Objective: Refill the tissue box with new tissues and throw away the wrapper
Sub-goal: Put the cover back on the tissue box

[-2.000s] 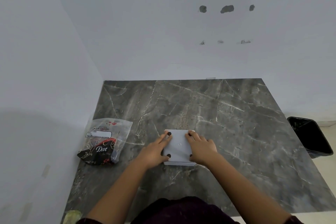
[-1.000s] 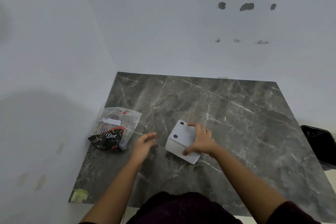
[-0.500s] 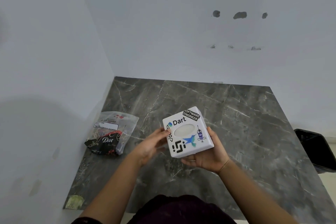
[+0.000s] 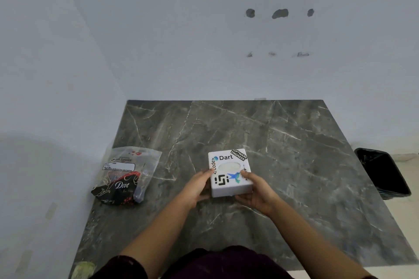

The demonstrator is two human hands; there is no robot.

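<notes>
Two hands clasp white square sticker-covered tissue box (image 4: 229, 172), opening up: left hand (image 4: 196, 188) on left side, right hand (image 4: 256, 190) on right. Crumpled clear-and-black plastic wrapper (image 4: 127, 176) lies left on dark marbled surface (image 4: 294, 165), nearer left hand; black bin (image 4: 383, 172) far right.

Dark marble table (image 4: 294, 165), plastic wrapper (image 4: 127, 176) lying at its left edge

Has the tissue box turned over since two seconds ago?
Yes. The tissue box was underside up on the table; now its stickered opening faces up, at about the same distance from the Dove wrapper.
</notes>
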